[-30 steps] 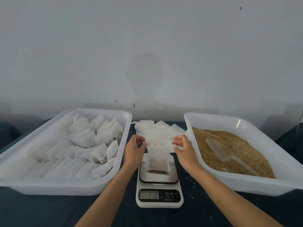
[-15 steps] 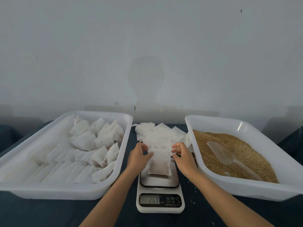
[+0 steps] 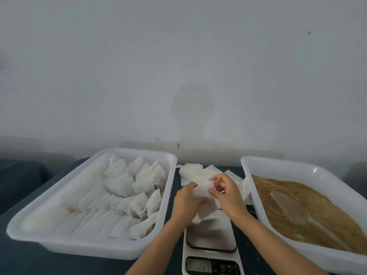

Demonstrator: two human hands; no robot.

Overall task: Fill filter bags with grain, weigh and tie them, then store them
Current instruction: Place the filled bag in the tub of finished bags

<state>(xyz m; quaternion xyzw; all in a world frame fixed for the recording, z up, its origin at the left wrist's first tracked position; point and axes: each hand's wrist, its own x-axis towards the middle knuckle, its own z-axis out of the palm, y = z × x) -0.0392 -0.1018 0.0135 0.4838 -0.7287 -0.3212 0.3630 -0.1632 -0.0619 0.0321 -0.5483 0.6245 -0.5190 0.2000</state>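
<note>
We have the filled filter bag (image 3: 205, 203) just above the scale (image 3: 212, 245), its lower part hanging over the platform; whether it touches the platform we cannot tell. Our left hand (image 3: 185, 203) grips the bag's left side with curled fingers, and our right hand (image 3: 228, 193) pinches the top edge near the mouth, where the drawstring should be, though the string itself is too fine to see. The display (image 3: 199, 266) shows digits we read only as blurred.

We judge this as the closing step: weight taken, tie pending. The risks follow from that. If we tilt the bag before the mouth is cinched, grain will spill onto the scale and the dark table (image 3: 39, 262). A loose pinch on the thin fabric could let the bag slump open. Pulling too hard may tear it.

To our left, the white tray (image 3: 170, 161) holds rows of finished bags (image 3: 123, 197). To our right, the grain tray (image 3: 246, 161) holds the grain (image 3: 317, 195) and a clear scoop (image 3: 288, 205). Beyond our hands lies a pile of empty bags (image 3: 194, 171).
</note>
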